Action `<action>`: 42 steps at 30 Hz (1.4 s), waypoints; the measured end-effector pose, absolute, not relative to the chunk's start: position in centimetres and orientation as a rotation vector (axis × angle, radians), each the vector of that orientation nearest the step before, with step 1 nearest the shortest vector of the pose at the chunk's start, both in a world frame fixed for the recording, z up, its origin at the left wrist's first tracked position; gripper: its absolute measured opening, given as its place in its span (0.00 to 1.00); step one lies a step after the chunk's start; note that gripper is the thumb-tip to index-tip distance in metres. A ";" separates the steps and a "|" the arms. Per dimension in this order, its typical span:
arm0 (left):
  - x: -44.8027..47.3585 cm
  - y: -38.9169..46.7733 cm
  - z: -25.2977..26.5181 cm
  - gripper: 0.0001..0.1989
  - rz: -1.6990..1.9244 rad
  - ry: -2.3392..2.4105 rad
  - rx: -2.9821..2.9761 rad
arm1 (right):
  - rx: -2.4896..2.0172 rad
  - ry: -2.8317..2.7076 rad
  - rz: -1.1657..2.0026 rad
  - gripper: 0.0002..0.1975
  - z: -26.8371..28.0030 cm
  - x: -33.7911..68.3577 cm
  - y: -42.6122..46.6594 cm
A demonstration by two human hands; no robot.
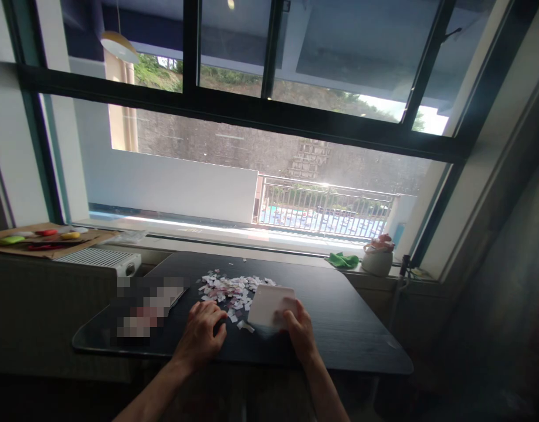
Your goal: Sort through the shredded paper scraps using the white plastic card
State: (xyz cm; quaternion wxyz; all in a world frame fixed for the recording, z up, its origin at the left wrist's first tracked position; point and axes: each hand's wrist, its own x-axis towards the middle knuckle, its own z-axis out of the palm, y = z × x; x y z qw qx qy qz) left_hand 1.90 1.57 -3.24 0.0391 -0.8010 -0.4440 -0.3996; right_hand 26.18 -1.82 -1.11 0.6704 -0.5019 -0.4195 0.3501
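A loose pile of small white paper pieces [229, 287] lies on the dark table [339, 328], some with pinkish marks. My left hand [202, 331] rests at the near left edge of the pile, fingers loosely curled, with a gap between thumb and forefinger. I see nothing held in it, though the undersides of its fingers are hidden. Over the pile's right side, my right hand [301, 331] grips a pale, flat, rectangular tray-like piece [269, 302] by its right edge, thumb on top. That piece covers some of the paper.
A blurred-out flat item [150, 308] lies on the table's left. Behind stands a window sill with a green cloth [343, 261] and a white pot [377, 261]. Left are a white radiator [104, 258] and a brown board [14, 241] bearing coloured objects.
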 end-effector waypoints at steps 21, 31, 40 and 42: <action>2.0 0.8 -2.0 0.09 -1.189 -1.410 -2.527 | -1.141 -0.932 0.803 0.19 0.0 26.3 -3.1; 1.9 0.7 -1.8 0.09 -1.155 -1.395 -2.543 | -1.177 -1.002 0.780 0.19 0.2 26.9 -4.0; 1.9 0.7 -1.6 0.10 -1.118 -1.417 -2.550 | -1.245 -1.037 0.763 0.17 0.7 27.3 -5.2; 1.9 0.6 -1.6 0.10 -1.118 -1.418 -2.548 | -1.244 -1.029 0.753 0.17 1.0 27.6 -5.5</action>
